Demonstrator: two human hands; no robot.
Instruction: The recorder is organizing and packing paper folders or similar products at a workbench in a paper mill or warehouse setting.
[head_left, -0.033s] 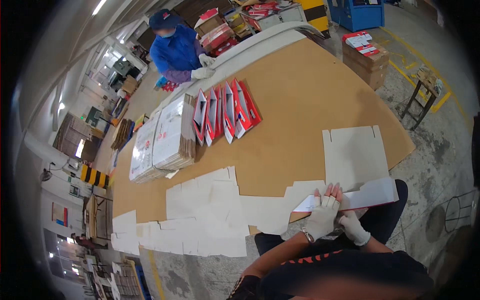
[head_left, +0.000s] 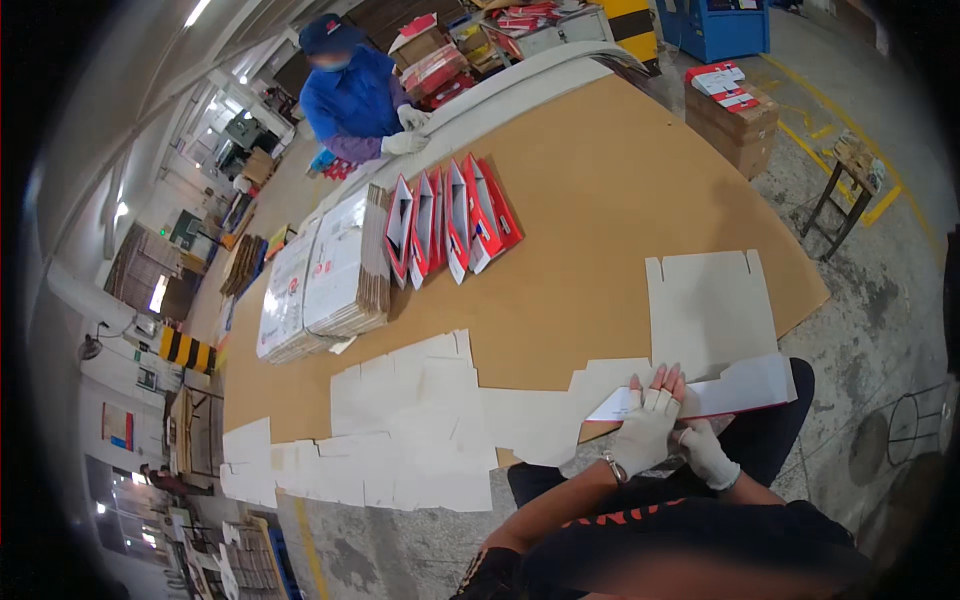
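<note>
A grey-white die-cut cardboard blank [head_left: 712,305] lies at the table's near right corner. Its near edge is folded into a white strip [head_left: 742,388] with a thin red border. My left hand [head_left: 648,430], in a white glove with bare fingertips, lies flat across this strip, fingers stretched out. Beside it, at the near edge of the blank, is my right hand [head_left: 708,456], also gloved. Its fingers are curled in by the strip's red edge, and whatever they grip is hidden. More flat blanks [head_left: 410,400] extend leftward along the near edge.
Several red-and-white folded boxes [head_left: 484,220] stand on the brown tabletop [head_left: 600,190], beside a tied stack of flat cartons [head_left: 325,275]. A co-worker in blue [head_left: 350,105] works at the far edge. Right of the table are a brown carton [head_left: 735,125] and a stool [head_left: 842,195].
</note>
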